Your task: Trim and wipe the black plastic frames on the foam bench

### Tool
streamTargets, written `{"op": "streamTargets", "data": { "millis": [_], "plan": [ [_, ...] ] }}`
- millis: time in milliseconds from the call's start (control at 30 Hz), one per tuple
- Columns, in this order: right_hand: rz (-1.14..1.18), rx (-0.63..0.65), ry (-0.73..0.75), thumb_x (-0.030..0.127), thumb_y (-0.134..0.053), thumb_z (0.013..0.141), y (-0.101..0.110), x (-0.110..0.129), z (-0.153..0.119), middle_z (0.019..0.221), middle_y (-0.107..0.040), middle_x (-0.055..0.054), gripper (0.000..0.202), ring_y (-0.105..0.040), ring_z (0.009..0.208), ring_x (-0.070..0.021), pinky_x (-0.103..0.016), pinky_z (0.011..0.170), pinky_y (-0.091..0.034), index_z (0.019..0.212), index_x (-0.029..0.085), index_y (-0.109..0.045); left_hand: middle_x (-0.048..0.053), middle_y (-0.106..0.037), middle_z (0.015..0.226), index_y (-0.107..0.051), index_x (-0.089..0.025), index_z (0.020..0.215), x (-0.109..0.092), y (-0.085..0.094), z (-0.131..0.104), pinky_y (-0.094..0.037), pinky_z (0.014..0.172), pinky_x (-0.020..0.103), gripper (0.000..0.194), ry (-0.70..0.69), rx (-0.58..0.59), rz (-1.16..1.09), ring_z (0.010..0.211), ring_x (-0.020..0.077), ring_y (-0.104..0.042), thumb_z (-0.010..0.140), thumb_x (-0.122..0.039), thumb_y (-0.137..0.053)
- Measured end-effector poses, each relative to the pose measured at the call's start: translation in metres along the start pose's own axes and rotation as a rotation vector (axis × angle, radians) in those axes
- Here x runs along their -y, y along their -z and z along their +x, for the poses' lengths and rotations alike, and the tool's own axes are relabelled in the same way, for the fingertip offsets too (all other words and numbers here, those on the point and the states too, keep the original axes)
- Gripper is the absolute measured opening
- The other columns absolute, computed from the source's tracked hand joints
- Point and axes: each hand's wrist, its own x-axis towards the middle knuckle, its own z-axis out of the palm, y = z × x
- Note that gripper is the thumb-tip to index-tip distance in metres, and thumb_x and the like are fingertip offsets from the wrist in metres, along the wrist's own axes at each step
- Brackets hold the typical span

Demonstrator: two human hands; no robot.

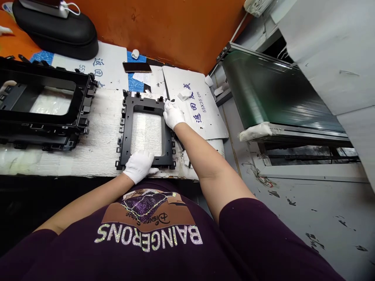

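Note:
A black plastic frame (128, 130) with clips along its sides lies flat on the white-covered bench, its rectangular opening showing the white padding below. My left hand (140, 166), in a white glove, is closed over the frame's near rail, with the thumb along the near edge. At the far right corner, my gloved right hand (174, 114) has its fingers bent together. A small dark tip shows by those fingers; whether it belongs to the frame or to something held is hidden.
More black plastic frames (74, 84) are stacked at left. Behind lie a phone (137, 67), a black case (58, 33) and a small white object (135, 54). Marked white sheets (205, 103) cover the bench's right side. A green conveyor belt (281, 89) runs at right, beyond a gap.

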Motion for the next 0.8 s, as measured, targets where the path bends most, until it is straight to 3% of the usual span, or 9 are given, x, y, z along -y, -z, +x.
{"op": "streamTargets", "data": {
  "millis": [133, 267, 400, 533, 667, 800],
  "plan": [
    [-0.032, 0.012, 0.043, 0.011, -0.036, 0.096, -0.011, 0.001, -0.036, 0.153, -0.049, -0.021, 0.056, -0.042, 0.143, -0.0297, -0.046, 0.122, -0.034, 0.15, 0.0, -0.044, 0.018, -0.067, 0.106, -0.067, -0.013, 0.11, -0.002, 0.0, 0.001, -0.051, 0.081, 0.04, 0.056, 0.039, 0.015, 0.021, 0.103, 0.0348, -0.065, 0.083, -0.061, -0.071],
    [-0.076, -0.007, 0.142, 0.007, -0.035, 0.095, -0.019, 0.01, -0.107, 0.151, -0.051, -0.022, 0.058, -0.042, 0.143, -0.0285, -0.042, 0.122, -0.036, 0.152, -0.001, -0.043, 0.019, -0.067, 0.107, -0.067, -0.012, 0.112, -0.003, 0.001, 0.001, -0.051, 0.082, 0.041, 0.058, 0.036, 0.011, 0.051, 0.104, 0.0356, -0.065, 0.085, -0.063, -0.068],
    [-0.082, -0.038, 0.173, 0.01, -0.041, 0.093, -0.032, 0.02, -0.183, 0.145, -0.057, -0.022, 0.057, -0.048, 0.136, -0.0305, -0.047, 0.119, -0.038, 0.149, 0.003, -0.049, 0.02, -0.067, 0.11, -0.065, -0.011, 0.115, -0.005, 0.004, -0.001, -0.051, 0.084, 0.042, 0.062, 0.041, 0.016, 0.073, 0.106, 0.0358, -0.065, 0.085, -0.065, -0.066],
    [-0.062, -0.038, 0.165, 0.011, -0.043, 0.094, -0.041, 0.028, -0.233, 0.142, -0.06, -0.021, 0.055, -0.052, 0.132, -0.0303, -0.048, 0.119, -0.039, 0.148, 0.005, -0.052, 0.019, -0.067, 0.113, -0.065, -0.012, 0.114, -0.006, 0.009, -0.003, -0.05, 0.086, 0.039, 0.056, 0.035, 0.014, 0.077, 0.107, 0.0337, -0.065, 0.085, -0.06, -0.069],
    [-0.043, 0.009, 0.141, 0.011, -0.041, 0.096, -0.036, 0.035, -0.248, 0.14, -0.062, -0.02, 0.051, -0.051, 0.134, -0.0296, -0.044, 0.12, -0.038, 0.144, 0.004, -0.056, 0.018, -0.068, 0.11, -0.065, -0.013, 0.11, -0.004, 0.008, -0.004, -0.05, 0.083, 0.039, 0.054, 0.02, -0.026, 0.06, 0.104, 0.0331, -0.065, 0.084, -0.06, -0.069],
    [-0.02, 0.062, 0.13, 0.009, -0.042, 0.095, -0.024, 0.038, -0.224, 0.142, -0.06, -0.02, 0.051, -0.049, 0.136, -0.0288, -0.044, 0.12, -0.038, 0.144, 0.005, -0.057, 0.017, -0.068, 0.107, -0.065, -0.013, 0.108, 0.001, 0.002, -0.003, -0.049, 0.085, 0.039, 0.052, -0.037, -0.066, 0.056, 0.104, 0.0328, -0.065, 0.084, -0.059, -0.069]
  ]
}}
